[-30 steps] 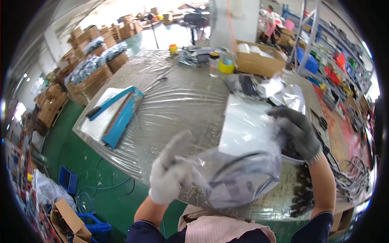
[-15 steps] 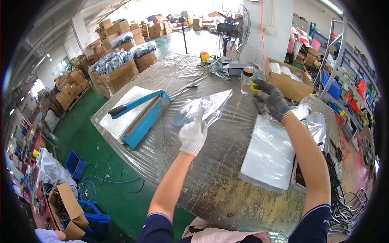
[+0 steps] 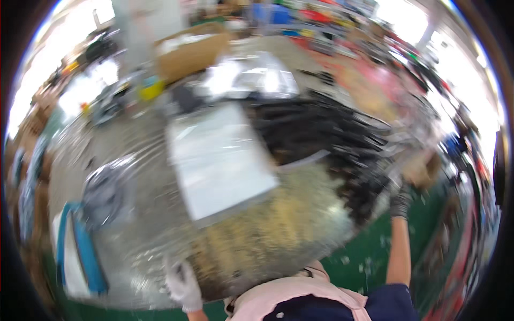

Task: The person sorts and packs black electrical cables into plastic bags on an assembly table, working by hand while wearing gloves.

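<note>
The picture is smeared by motion. My left hand (image 3: 183, 283), in a white glove, is at the table's front edge with its fingers apart and nothing visible in them. Far to the right, my right hand (image 3: 399, 199) in a dark grey glove reaches to the end of a pile of black cables (image 3: 316, 128); its fingers are too blurred to read. Between the hands lies a stack of clear plastic bags (image 3: 227, 166), pale and flat. A bag with something grey inside (image 3: 104, 190) rests on the left part of the table.
A blue-framed lever sealer or cutter (image 3: 88, 251) stands at the left table edge. Behind the bag stack are a cardboard box (image 3: 193, 56) and more shiny clear plastic (image 3: 249, 75). A yellow item (image 3: 151, 88) sits beside the box. Green floor (image 3: 342, 267) shows past the right edge.
My view has swung to the right. My right hand has left the area by the cardboard box for the cables; my left hand has left the bag with the grey contents and drawn back to the front edge.
</note>
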### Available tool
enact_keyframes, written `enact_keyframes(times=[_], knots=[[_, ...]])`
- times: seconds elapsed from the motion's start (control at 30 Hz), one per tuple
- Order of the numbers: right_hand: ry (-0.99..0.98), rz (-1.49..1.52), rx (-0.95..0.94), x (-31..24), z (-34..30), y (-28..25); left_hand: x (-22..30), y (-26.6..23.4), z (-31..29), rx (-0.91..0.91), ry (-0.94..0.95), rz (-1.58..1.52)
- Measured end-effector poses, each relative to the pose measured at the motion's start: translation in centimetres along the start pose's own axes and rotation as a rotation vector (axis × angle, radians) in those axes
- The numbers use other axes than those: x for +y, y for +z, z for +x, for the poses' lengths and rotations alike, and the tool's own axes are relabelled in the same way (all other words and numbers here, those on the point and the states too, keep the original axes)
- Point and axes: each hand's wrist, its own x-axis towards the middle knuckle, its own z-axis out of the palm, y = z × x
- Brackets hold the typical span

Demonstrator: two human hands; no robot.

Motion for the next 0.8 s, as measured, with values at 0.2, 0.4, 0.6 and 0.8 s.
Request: enact_keyframes(times=[0.2,0.4,0.6,0.8], knots=[[-0.156,0.105,-0.525,-1.6,-7.2,0.2,1.5,2.4,-1.1,-0.067,0.073,0.046],[-0.485,-0.187,-0.537,0.0,-1.0,-3.1,4.8,6.5,0.1,-0.310,0.380,0.024],[-0.647,-0.237,-0.533,2.3,2.6,-0.5,6.9,11.0,-2.7,-0.368,0.661,0.069],[-0.278,-0.311,-0.720,-0.1,2.7,-3.2,7.3,8.5,-7.6,-0.158,0.343,-0.047]])
